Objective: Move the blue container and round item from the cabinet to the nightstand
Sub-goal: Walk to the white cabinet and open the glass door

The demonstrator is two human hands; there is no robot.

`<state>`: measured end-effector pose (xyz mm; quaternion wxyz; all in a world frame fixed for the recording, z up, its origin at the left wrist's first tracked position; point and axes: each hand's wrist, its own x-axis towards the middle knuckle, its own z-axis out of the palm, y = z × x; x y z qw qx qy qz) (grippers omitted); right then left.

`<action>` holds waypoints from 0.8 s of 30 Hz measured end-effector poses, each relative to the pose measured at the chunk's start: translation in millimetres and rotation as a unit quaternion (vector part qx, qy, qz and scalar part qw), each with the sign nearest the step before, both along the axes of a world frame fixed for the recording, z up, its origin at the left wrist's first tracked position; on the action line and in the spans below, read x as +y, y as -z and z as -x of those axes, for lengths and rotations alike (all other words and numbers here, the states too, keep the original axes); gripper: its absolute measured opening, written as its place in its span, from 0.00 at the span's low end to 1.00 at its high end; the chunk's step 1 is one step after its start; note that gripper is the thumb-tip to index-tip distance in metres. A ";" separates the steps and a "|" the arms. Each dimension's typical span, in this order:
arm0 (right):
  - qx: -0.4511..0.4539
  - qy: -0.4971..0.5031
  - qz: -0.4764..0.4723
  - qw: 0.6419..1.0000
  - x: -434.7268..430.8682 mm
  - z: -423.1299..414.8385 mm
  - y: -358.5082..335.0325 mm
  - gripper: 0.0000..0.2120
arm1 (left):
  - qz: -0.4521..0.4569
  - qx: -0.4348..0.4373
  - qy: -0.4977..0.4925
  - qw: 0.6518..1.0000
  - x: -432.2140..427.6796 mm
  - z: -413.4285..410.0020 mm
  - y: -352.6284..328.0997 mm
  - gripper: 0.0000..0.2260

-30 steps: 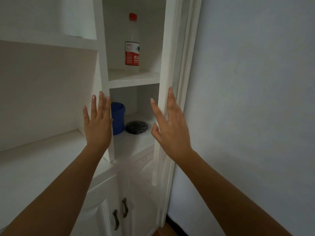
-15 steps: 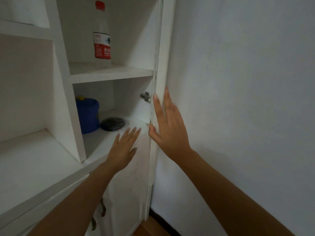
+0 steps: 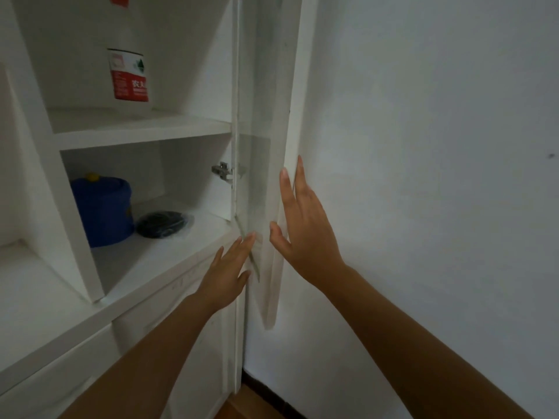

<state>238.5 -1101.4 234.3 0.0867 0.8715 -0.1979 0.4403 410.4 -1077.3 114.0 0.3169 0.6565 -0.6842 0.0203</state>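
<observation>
Hands are both open, my right hand (image 3: pixel 305 234) flat on the cabinet door (image 3: pixel 272 176), my left hand (image 3: pixel 227 273) empty; blue container (image 3: pixel 102 210) and round item (image 3: pixel 161 223) sit on the shelf (image 3: pixel 169 246).

The blue container (image 3: pixel 102 210), lidded with a yellow knob on top, stands upright, well left of both open hands. The round item (image 3: pixel 161 223), dark and flat, lies just beside it, nearer the hands.

Right hand (image 3: pixel 305 234) lies flat and open on the cabinet door (image 3: pixel 273 176) edge. Left hand (image 3: pixel 228 272), empty, fingers extended, sits just left of it. Blue container (image 3: pixel 102 211) and round item (image 3: pixel 161 223) rest on the shelf (image 3: pixel 145 255), farther left.
</observation>
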 end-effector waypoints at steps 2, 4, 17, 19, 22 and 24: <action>0.000 0.007 -0.004 1.000 -3.0 6.6 -1.1 0.34 | 0.000 0.000 -0.001 1.000 -5.9 4.1 1.0 0.32; 0.002 0.019 -0.005 1.000 -6.8 13.7 -2.1 0.35 | 0.005 -0.003 -0.001 1.000 -11.4 8.9 1.5 0.32; 0.009 0.100 -0.009 0.995 -39.9 55.7 -4.2 0.38 | -0.005 -0.028 0.001 1.000 -45.0 42.8 -4.8 0.34; 0.009 0.113 -0.020 0.993 -45.8 61.1 -4.0 0.39 | -0.010 -0.034 -0.002 0.999 -51.3 49.3 -6.1 0.34; 0.015 0.139 -0.029 0.990 -55.4 70.3 -4.2 0.42 | -0.022 -0.047 -0.004 0.999 -61.5 59.5 -8.1 0.33; 0.021 0.153 -0.031 0.987 -62.4 75.9 -4.5 0.43 | -0.034 -0.047 -0.008 0.998 -68.6 66.4 -9.8 0.33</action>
